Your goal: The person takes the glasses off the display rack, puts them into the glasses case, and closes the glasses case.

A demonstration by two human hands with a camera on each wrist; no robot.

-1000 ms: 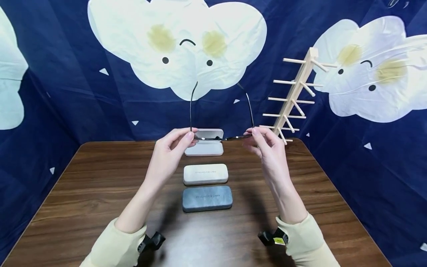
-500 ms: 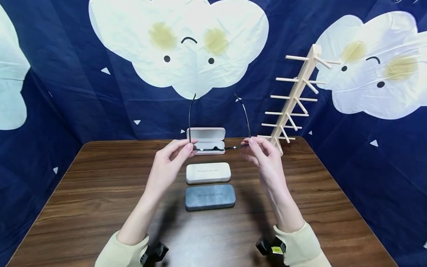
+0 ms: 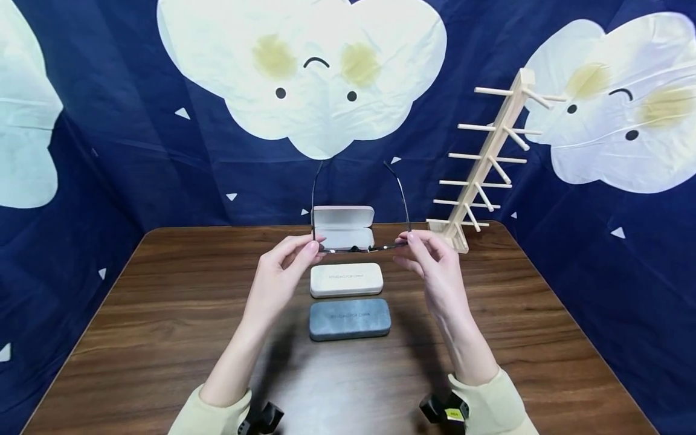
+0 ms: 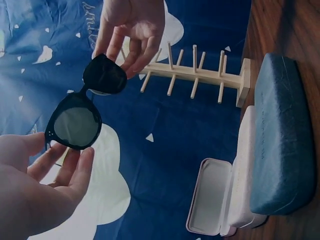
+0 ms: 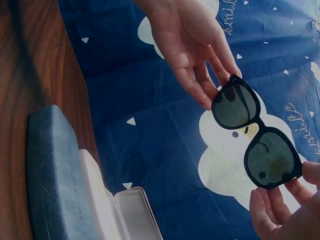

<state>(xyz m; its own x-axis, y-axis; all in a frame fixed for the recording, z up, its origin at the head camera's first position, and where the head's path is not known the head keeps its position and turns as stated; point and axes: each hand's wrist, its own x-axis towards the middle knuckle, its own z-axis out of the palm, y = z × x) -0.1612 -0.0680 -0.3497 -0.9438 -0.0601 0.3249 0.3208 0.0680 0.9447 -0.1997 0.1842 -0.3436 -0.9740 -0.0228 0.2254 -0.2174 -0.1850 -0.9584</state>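
Observation:
A pair of black sunglasses (image 4: 77,122) with dark lenses is held up between both hands, temples unfolded and pointing away toward the backdrop in the head view. My left hand (image 3: 283,272) pinches one end of the frame near its hinge, thumb on the near side. At the other end my right hand (image 3: 437,272) pinches the opposite corner between thumb and fingers. In the right wrist view both lenses (image 5: 270,160) show the backdrop through them. Behind the sunglasses in the head view, an open glasses case (image 3: 344,217) with a pale lining stands at the table's back.
A closed white glasses case (image 3: 347,280) and a closed blue-grey one (image 3: 350,319) lie in a column in front of the open case. A wooden rack with pegs (image 3: 492,151) stands at the back right of the brown table (image 3: 163,314). A blue cloud-print cloth (image 3: 119,151) hangs behind.
Both hands have lowered the sunglasses a little, still pinching the two ends. The head view has shifted slightly, so the cases and rack appear farther right.

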